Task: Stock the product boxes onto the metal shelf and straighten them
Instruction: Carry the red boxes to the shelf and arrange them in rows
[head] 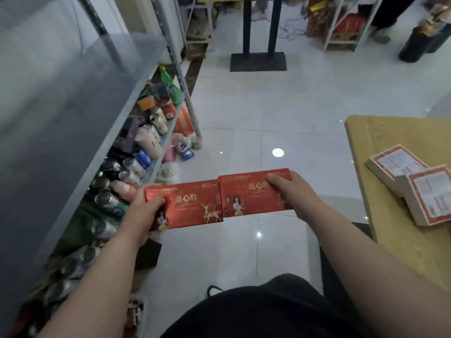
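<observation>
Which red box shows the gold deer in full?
The left red box, held by the left hand. Its deer is uncovered at the lower right; on the right red box the right hand mostly covers that area.

Wooden bench (366,147) at right: two white-sided boxes (415,184) overlapping. Grey metal shelf (80,123) at left: lower tier crowded with cans (131,167), bottles.

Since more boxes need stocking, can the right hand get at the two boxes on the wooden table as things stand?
Probably not yet: the right hand is gripping a red box. The table boxes lie uncovered close to its right.
</observation>
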{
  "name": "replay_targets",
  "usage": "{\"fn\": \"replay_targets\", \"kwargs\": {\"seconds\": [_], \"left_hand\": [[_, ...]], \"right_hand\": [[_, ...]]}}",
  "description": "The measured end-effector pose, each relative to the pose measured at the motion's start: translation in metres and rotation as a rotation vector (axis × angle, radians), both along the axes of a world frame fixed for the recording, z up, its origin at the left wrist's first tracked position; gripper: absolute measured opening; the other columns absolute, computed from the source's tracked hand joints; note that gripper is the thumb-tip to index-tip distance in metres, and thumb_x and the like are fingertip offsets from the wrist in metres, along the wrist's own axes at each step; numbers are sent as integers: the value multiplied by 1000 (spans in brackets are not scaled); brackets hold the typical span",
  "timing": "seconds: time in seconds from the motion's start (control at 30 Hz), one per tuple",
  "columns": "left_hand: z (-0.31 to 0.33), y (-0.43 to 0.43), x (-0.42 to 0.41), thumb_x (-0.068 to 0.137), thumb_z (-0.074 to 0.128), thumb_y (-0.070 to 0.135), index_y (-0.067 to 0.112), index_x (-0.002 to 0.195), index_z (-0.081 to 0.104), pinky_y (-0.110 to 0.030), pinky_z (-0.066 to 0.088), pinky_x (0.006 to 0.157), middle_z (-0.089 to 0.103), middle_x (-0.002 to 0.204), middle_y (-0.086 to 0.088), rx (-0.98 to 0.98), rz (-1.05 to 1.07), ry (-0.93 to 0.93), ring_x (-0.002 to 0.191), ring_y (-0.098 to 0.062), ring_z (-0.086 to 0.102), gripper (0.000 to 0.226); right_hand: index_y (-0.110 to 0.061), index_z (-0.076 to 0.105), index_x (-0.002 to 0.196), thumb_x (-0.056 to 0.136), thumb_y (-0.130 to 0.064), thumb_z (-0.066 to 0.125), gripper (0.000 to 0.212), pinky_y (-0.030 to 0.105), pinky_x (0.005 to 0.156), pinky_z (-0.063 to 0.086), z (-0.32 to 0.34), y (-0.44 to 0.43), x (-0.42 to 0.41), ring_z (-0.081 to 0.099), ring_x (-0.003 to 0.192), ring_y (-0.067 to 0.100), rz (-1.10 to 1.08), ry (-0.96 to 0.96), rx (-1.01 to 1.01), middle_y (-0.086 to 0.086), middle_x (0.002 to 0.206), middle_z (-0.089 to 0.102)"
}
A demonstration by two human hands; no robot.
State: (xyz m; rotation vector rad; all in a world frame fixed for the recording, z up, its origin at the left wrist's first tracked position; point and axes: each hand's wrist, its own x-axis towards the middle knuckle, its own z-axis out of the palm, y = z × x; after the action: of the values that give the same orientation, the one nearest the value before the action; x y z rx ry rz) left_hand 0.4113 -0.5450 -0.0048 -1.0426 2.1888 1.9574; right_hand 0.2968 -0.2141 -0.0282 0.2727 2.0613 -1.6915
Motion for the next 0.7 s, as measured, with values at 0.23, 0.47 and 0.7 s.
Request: {"fn": "replay_targets", "kwargs": {"seconds": [0.23, 0.47, 0.7], "left_hand": [[18, -37, 14, 94, 43, 4, 27, 114, 59, -20, 45, 43, 63, 93, -7, 21, 327, 36, 63, -11, 59, 34], [48, -32, 42, 90, 34, 0, 25, 104, 60, -24, 49, 43, 61, 89, -7, -3, 723, 111, 63, -14, 64, 39], [86, -9, 87, 83, 40, 10, 36, 93, 62, -31, 51, 60, 65, 87, -2, -85, 1032, 237, 70, -16, 64, 34]], "right_hand": [[-23, 61, 92, 99, -46, 51, 26, 32, 69, 49, 18, -94, -78, 64, 72, 17, 121, -94, -90, -3, 83, 66], [-16, 62, 89, 102, -29, 49, 23, 19, 42, 45, 51, -175, -135, 60, 42, 6, 470, -62, -115, -5, 58, 64], [-25, 62, 107, 93, -49, 62, 27, 38, 81, 58, 101, -249, -139, 72, 86, 21, 911, 110, -140, 2, 98, 74]]}}
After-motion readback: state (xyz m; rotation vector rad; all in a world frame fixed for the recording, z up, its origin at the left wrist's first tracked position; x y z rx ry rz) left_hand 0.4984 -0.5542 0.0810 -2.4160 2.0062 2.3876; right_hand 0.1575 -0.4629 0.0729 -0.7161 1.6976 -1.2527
